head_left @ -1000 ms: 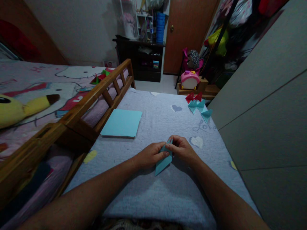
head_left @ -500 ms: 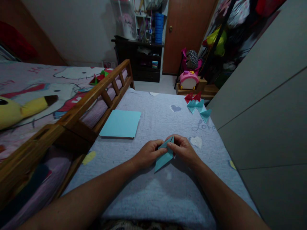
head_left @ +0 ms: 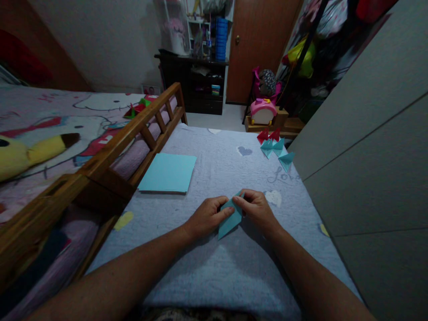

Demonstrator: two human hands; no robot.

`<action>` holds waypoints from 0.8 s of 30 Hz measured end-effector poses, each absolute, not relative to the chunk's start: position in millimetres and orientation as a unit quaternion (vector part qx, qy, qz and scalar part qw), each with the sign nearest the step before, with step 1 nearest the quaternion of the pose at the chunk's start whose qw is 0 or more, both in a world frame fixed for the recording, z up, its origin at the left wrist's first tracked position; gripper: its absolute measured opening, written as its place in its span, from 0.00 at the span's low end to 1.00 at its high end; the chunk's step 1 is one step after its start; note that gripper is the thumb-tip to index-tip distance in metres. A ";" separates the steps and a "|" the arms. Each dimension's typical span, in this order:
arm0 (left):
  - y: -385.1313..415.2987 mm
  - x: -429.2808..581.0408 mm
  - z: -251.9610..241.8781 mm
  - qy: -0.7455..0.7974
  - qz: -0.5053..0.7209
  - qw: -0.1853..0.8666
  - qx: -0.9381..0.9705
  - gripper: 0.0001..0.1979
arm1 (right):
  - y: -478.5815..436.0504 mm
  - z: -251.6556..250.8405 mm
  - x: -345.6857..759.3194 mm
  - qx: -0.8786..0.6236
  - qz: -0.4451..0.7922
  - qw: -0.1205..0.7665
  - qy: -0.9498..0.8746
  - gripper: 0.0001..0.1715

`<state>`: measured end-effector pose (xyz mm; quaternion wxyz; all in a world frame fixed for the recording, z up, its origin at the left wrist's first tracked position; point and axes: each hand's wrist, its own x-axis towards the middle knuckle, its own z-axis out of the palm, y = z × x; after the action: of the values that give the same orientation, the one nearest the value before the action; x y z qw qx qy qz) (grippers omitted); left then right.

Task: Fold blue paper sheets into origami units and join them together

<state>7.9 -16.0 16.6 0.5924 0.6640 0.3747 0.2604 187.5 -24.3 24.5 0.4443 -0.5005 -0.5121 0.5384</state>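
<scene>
Between my two hands is a folded piece of light blue paper (head_left: 229, 225), slanted, with a pointed lower end. My left hand (head_left: 209, 215) grips its left side, the thumb lying across the front face. At the upper right edge, my right hand (head_left: 257, 207) pinches the paper between thumb and fingers. The fingers behind the paper are hidden. To the left lies a stack of light blue paper sheets (head_left: 168, 173). Folded blue paper pieces (head_left: 272, 146) and red paper pieces (head_left: 263, 135) sit at the far right of the bed.
A patterned blue bedsheet (head_left: 214, 169) lies under everything. Along the left runs a wooden bed rail (head_left: 133, 129), with a yellow plush toy (head_left: 30, 154) beyond it. A pale cabinet (head_left: 374, 178) borders the right side. A pink toy case (head_left: 263, 111) stands past the far edge.
The folded paper has shifted and tilted slightly between my hands. My right thumb and fingers have moved a little along its upper edge. Both hands keep their grip.
</scene>
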 end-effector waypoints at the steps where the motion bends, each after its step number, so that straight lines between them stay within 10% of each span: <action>1: -16.0 8.2 16.2 0.379 0.264 0.588 0.664 0.15 | -24.5 24.7 187.3 -0.504 0.533 0.445 -0.513 0.21; 24: -11.9 6.1 14.8 0.391 0.286 0.588 0.648 0.17 | -9.7 22.7 202.8 -0.530 0.520 0.526 -0.415 0.19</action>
<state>6.1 -11.9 14.8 0.5880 0.6480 0.3908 0.2858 202.8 -9.7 22.7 0.5262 -0.5300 -0.4151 0.5196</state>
